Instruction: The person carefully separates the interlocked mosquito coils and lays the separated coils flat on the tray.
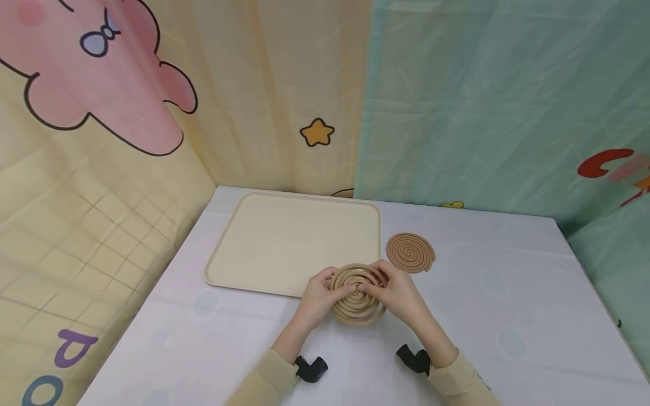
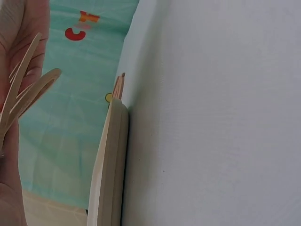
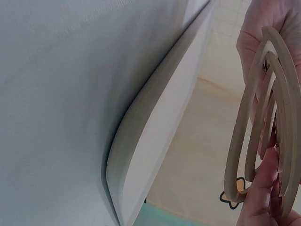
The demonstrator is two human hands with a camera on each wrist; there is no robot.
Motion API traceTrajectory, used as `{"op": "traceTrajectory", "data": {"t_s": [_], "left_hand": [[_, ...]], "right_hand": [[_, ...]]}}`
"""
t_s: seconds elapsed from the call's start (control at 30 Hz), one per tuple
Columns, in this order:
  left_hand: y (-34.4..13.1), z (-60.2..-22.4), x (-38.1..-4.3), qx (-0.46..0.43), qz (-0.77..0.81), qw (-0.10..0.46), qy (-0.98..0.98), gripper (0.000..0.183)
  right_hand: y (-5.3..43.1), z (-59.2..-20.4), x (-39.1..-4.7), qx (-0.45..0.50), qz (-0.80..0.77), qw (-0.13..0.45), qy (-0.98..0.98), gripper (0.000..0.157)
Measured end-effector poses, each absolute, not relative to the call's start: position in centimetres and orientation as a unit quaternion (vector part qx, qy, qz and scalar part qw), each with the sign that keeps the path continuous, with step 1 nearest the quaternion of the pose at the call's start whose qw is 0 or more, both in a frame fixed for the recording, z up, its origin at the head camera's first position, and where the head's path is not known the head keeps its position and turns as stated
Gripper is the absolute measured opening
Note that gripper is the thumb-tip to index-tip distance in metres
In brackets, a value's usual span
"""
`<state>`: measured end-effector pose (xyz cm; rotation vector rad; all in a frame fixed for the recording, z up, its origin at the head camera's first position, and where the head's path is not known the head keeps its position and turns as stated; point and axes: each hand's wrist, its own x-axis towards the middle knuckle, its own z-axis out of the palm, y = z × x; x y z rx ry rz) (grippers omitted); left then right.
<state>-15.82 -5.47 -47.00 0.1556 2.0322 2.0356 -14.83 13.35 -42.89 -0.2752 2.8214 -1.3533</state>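
A tan mosquito coil (image 1: 357,317) is held above the table's front middle, just over the near right part of the tray. My left hand (image 1: 316,297) grips it from the left, thumb at the spiral's centre. From the right, my right hand (image 1: 401,290) pinches it, its thumb also near the middle. In the right wrist view the rings of the coil (image 3: 237,136) stand apart, with gaps between them. The left wrist view catches only a few of its strands (image 2: 47,80). A browner mosquito coil (image 1: 410,252) lies flat on the table beyond my right hand.
A cream tray (image 1: 294,242) with a raised rim sits at the back left of the white-covered table (image 1: 487,316). Patterned cloth curtains (image 1: 487,101) hang behind and at both sides. Black wrist mounts (image 1: 312,369) show below each hand.
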Motion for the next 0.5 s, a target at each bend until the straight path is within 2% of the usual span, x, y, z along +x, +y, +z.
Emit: {"op": "traceTrajectory", "data": {"t_s": [0.13, 0.27, 0.37, 0.5], "left_hand": [[-5.4, -47.2, -15.9, 0.038, 0.723, 0.149, 0.674, 0.034], [-5.3, -47.3, -15.9, 0.009, 0.754, 0.155, 0.638, 0.038], [-5.1, -47.4, -15.9, -0.009, 0.779, 0.14, 0.611, 0.04], [-4.1, -47.4, -15.7, -0.043, 0.816, 0.093, 0.569, 0.038]], "right_hand": [[13.1, -43.0, -14.8, -0.079, -0.448, 0.016, 0.89, 0.038], [12.8, -43.2, -14.6, -0.033, -0.483, 0.029, 0.874, 0.045], [12.5, -43.4, -14.4, 0.011, -0.517, 0.028, 0.855, 0.045], [12.0, -43.7, -14.2, 0.043, -0.548, 0.019, 0.835, 0.043]]}}
